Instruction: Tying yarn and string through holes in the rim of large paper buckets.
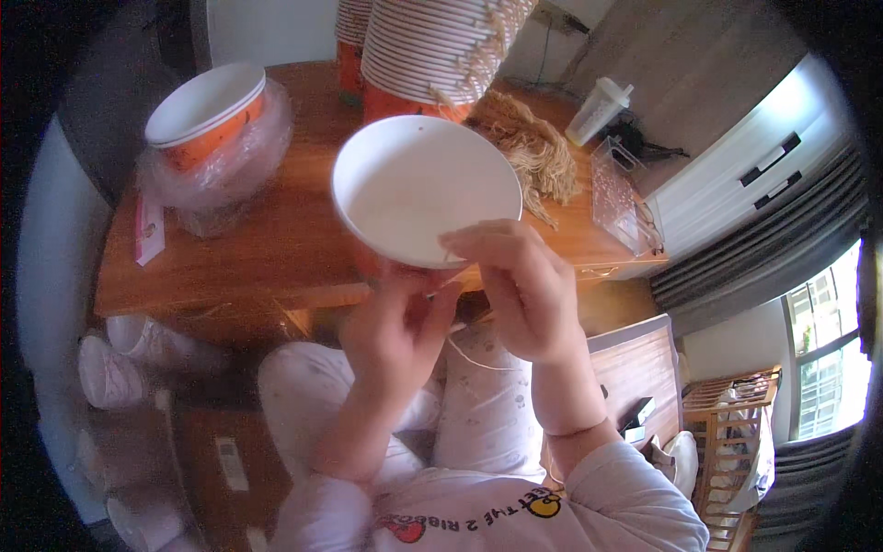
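A paper bucket (pixel 414 198), white inside and orange outside, is tilted with its mouth toward me at the table's front edge. A small dark hole shows near its far rim. Beneath the near rim, my left hand (pixel 400 331) is closed on the bucket's outer side, its fingertips partly hidden. My right hand (pixel 520 290) reaches over the near rim, its fingers pinched around a thin string that pokes up inside the wall. More of this pale string (pixel 478 364) hangs in a loop below the hands, over my lap.
Tall stacked buckets (pixel 423 60) with strings down their side stand behind. A bundle of tan strings (pixel 533 147) lies to their right, near a lidded plastic cup (pixel 598 110) and a clear tray (pixel 618 198). At left, more buckets (pixel 207 120) sit in clear plastic wrap on the wooden table (pixel 303 221).
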`<move>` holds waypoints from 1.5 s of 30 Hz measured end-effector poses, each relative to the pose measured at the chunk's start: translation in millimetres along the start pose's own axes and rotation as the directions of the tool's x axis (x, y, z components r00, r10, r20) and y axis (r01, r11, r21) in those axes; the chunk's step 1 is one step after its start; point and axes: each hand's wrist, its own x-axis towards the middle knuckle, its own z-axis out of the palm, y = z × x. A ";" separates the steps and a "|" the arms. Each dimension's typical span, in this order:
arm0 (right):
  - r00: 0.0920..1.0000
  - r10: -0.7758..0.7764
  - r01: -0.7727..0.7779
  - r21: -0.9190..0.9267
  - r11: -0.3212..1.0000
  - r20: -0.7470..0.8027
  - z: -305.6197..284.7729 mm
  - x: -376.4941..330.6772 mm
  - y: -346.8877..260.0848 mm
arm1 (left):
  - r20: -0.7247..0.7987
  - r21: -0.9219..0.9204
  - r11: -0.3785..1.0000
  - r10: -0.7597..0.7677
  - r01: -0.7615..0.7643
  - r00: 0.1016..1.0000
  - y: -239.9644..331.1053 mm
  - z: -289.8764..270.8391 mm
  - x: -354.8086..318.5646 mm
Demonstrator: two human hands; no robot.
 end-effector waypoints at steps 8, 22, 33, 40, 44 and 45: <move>0.952 -0.233 0.262 0.131 0.956 -0.198 19.4 -48.4 -1.7 | 0.142 -0.362 0.914 -0.140 0.183 0.980 3.9 -13.7 1.9; 0.740 0.664 -0.518 0.542 0.662 -0.104 98.0 -84.4 4.6 | 0.175 -0.283 0.936 -0.165 0.211 0.971 3.3 -32.2 14.5; 0.791 0.588 -0.323 0.700 0.637 -0.170 90.4 -90.2 -19.4 | 0.307 -0.203 0.929 -0.239 0.308 0.921 3.7 -42.9 17.5; 0.906 0.368 -0.300 0.295 0.907 -0.209 64.8 -94.2 -22.8 | 0.378 -0.322 0.839 -0.311 0.439 0.872 2.8 -39.2 16.9; 0.951 0.266 -0.227 0.234 0.945 -0.154 65.8 -92.1 -17.1 | 0.490 -0.292 0.801 -0.344 0.523 0.801 -1.1 -37.7 17.8; 0.952 0.266 -0.226 0.236 0.945 -0.154 66.2 -91.3 -17.3 | 0.501 -0.344 0.768 -0.337 0.541 0.797 -3.5 -36.6 16.8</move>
